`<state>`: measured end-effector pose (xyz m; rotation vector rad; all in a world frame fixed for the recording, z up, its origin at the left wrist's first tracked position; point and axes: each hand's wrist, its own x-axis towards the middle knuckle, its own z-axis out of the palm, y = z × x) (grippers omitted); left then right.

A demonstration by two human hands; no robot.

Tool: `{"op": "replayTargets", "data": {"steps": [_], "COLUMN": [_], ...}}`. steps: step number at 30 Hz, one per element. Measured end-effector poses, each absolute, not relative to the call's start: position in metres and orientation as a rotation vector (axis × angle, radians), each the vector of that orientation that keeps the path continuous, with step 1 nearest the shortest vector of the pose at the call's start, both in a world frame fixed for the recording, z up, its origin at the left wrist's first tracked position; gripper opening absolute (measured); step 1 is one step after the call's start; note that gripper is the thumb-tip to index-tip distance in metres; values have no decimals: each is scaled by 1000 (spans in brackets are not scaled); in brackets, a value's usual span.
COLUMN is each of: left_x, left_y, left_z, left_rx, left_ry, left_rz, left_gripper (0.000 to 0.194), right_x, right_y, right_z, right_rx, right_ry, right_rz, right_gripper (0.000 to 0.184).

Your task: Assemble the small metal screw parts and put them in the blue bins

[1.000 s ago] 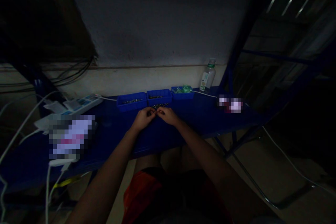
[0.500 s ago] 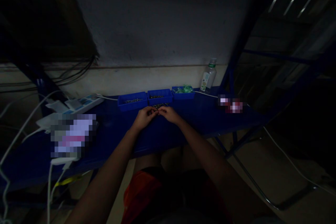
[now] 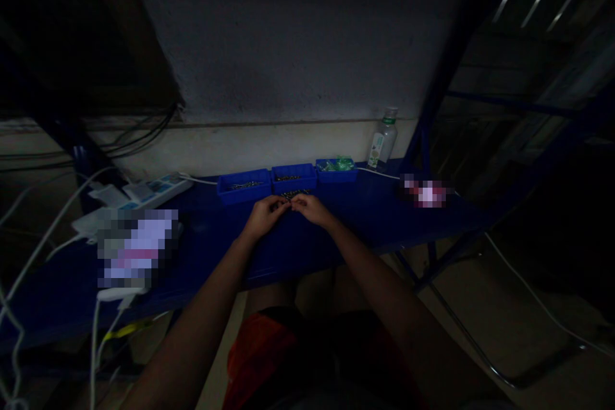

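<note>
My left hand (image 3: 266, 214) and my right hand (image 3: 311, 207) meet fingertip to fingertip low over the blue table (image 3: 211, 230). Both are closed in a pinch; whatever sits between the fingers is too small and dark to name. Just beyond the fingertips lies a little pile of small metal parts (image 3: 295, 193). Behind it stand three blue bins in a row. Thin metal pieces lie in the left bin (image 3: 244, 194), small brownish pieces in the middle bin (image 3: 294, 185), and crumpled green-tinted plastic in the right bin (image 3: 335, 177).
A clear bottle (image 3: 384, 141) stands by the wall at the back right. On the left are a white power strip (image 3: 163, 191) with plugs, loose white cables, and a blurred-out phone-like object (image 3: 139, 246). Another blurred object (image 3: 428, 193) lies at the right end.
The view has shifted very slightly. Both hands stay together in almost the same place, with the fingertips still pinched.
</note>
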<state>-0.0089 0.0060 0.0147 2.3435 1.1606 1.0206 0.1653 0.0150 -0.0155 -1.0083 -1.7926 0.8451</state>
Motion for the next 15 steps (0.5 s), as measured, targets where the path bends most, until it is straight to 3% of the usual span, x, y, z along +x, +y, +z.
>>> {"op": "replayTargets", "data": {"steps": [15], "left_x": [-9], "left_y": [6], "left_z": [16], "left_rx": [2386], "left_ry": [1204], "left_rz": [1074], "left_gripper": [33], "right_x": [165], "right_y": [16], "right_z": [-20], "right_rx": [-962], "right_ry": [-1784], "right_rz": [882], "right_gripper": [15]}}
